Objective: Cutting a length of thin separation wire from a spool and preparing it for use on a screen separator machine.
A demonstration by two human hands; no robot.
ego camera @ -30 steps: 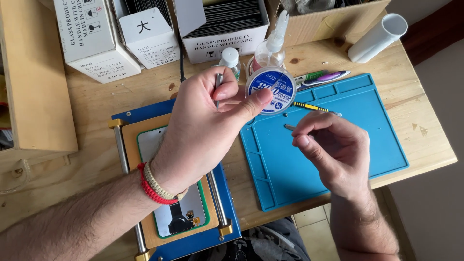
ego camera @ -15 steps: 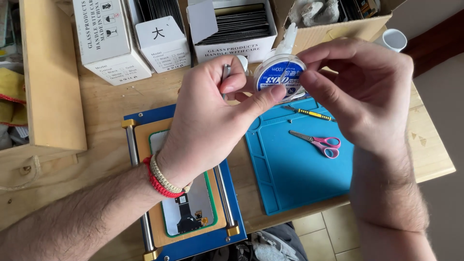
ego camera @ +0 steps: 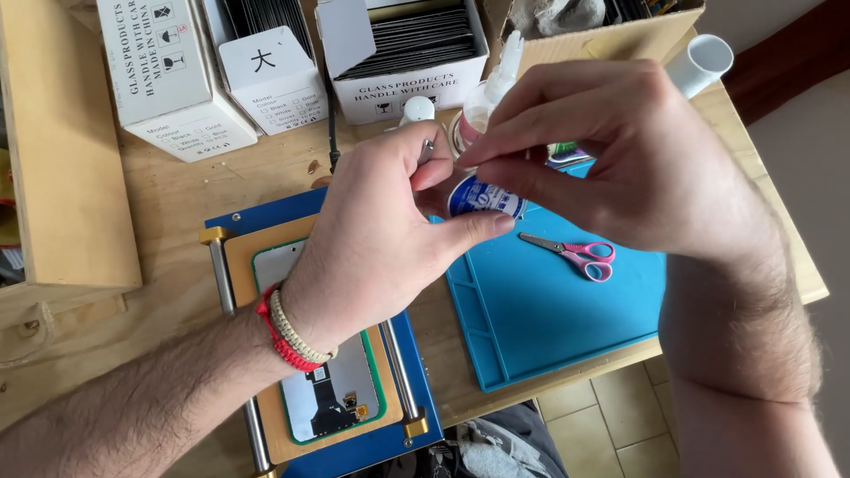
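Note:
My left hand (ego camera: 381, 239) holds a small round spool (ego camera: 482, 199) with a blue and white label between thumb and fingers, above the edge of a blue mat (ego camera: 567, 336). My right hand (ego camera: 620, 159) comes in from the right, its fingertips pinched on the spool's upper edge. Whatever is pinched there is hidden by the fingers. A red and a beige band circle my left wrist. Under my left forearm a phone screen (ego camera: 332, 394) lies in a blue and tan clamping frame (ego camera: 372, 447).
Pink-handled scissors (ego camera: 571, 252) lie on the blue mat. White cardboard boxes (ego camera: 173, 75) and an open box of black sheets (ego camera: 407, 53) line the back of the wooden table. A clear nozzle bottle (ego camera: 496, 75), a white tube (ego camera: 704, 62) and a wooden box (ego camera: 62, 177) stand around.
My right hand left the mat, where it held a thin yellow-handled tool, and rose to the spool. The spool has come slightly lower and closer. Scissors now lie uncovered on the mat.

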